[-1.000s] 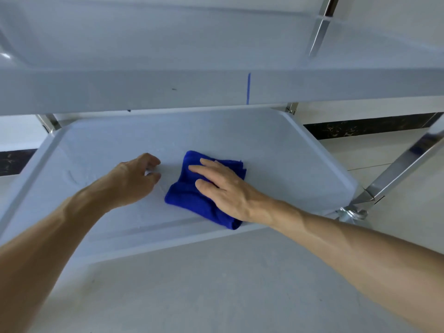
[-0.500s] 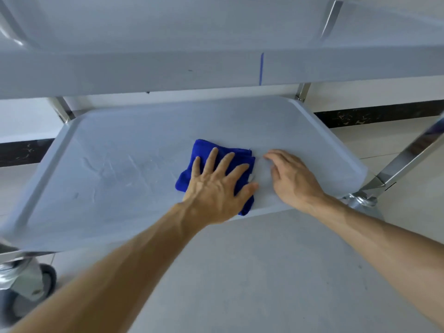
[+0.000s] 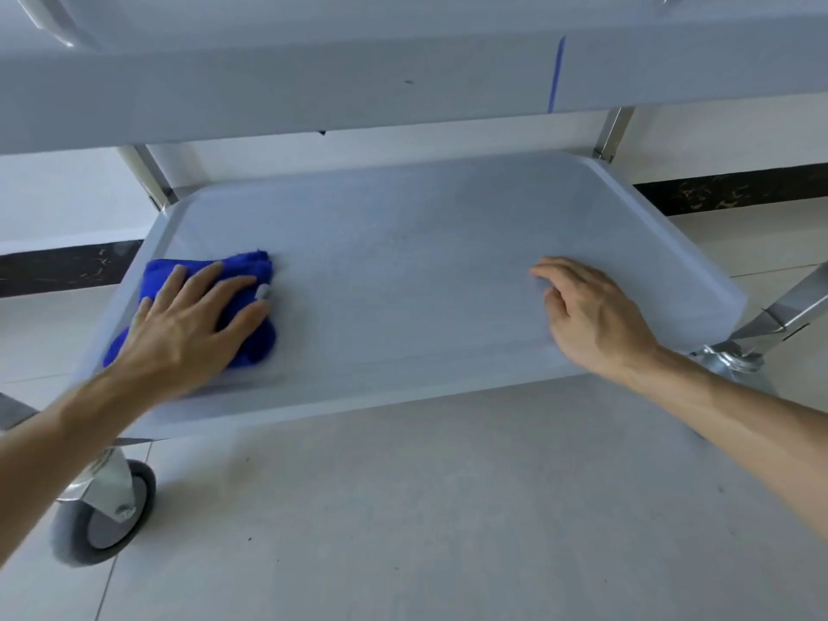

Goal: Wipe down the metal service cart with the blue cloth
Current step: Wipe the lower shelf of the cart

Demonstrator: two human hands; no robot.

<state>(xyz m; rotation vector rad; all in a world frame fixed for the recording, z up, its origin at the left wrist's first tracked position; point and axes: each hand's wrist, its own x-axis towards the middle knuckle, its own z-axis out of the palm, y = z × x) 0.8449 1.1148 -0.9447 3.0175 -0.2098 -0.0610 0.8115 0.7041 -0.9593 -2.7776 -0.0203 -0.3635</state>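
Blue cloth (image 3: 251, 266) under flat left hand (image 3: 188, 327), cart shelf (image 3: 403, 271) unlabelled

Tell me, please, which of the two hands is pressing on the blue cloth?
The left hand, spread flat on the blue cloth near the lower shelf's left end. The right hand rests bare on the shelf's right side.

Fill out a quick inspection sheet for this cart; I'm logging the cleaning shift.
Surface: lower shelf, bare apart from cloth and hands.
Job's things: blue cloth, bunched at the shelf's left end.
Clutter: nothing seen.
Grippers: left hand flat on the cloth; right hand resting on the shelf, holding nothing.
Cables: nothing seen.
Surroundings: upper shelf overhead, caster at left, tiled floor.
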